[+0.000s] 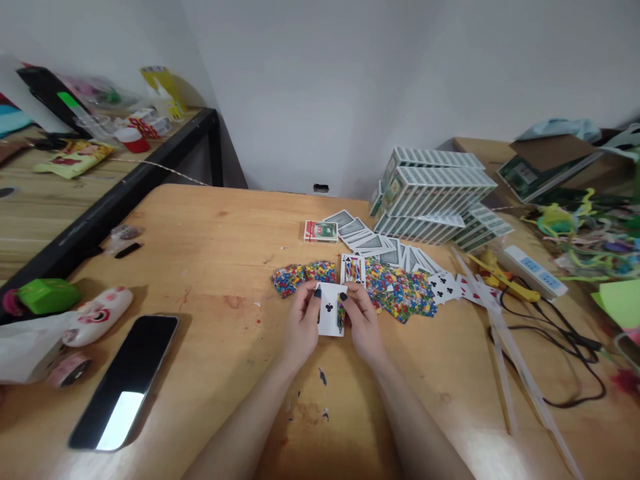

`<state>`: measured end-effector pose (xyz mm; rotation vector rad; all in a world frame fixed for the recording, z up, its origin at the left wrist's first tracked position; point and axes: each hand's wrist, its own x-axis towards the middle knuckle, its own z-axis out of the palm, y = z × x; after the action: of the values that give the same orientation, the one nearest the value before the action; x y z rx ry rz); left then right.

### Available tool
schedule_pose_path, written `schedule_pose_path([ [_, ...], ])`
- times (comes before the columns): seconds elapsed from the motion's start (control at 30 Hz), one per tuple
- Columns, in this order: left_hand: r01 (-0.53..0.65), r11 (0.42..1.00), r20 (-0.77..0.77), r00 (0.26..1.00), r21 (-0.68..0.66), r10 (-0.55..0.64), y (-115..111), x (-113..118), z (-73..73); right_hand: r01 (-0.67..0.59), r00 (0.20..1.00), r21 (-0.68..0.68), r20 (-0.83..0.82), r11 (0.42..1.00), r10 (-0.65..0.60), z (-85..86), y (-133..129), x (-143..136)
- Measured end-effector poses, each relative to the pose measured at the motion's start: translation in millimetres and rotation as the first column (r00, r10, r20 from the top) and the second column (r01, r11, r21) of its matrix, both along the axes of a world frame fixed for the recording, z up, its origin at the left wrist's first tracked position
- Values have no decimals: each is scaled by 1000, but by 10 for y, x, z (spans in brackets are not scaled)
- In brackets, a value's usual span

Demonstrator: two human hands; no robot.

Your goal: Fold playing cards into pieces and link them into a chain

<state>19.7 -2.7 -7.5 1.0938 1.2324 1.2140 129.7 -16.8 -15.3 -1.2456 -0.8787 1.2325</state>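
An ace of clubs playing card [329, 319] is held upright at the middle of the table, its face toward me. My left hand [303, 321] pinches its left edge, and my right hand [363, 323] closes on its right edge. By the right thumb a dark, patterned strip shows; I cannot tell whether it is a second card. Just beyond lies a face card [353, 268], partly covered. Colourful patterned cards [400, 290] spread to the right, with a smaller group [290, 279] to the left. Grey-backed cards [370, 241] fan out behind them.
A red and green card box [321, 231] lies behind the cards, near stacked card cartons [435, 190]. On the right are a six of clubs [443, 287], clear plastic strips [520, 367], yellow pliers-like tool [505, 275], black cable and power strip [535, 270]. A phone [127, 380] lies left.
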Motion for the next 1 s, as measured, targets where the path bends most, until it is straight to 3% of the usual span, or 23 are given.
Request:
schedule_pose_path([
  [0.5,4,1000,-5,1000,-16,-4,-25,15,48,-43,997,38,65,998,41,81,-3,-13],
  [0.83,16,999,-61,998,48,-14,-26,17,21,-3,996,48,85,999,-1,-45,6,18],
  [1.0,9,1000,-25,1000,15,-8,-28,30,53,15,1000,31,21,999,-16,-56,11,-1],
])
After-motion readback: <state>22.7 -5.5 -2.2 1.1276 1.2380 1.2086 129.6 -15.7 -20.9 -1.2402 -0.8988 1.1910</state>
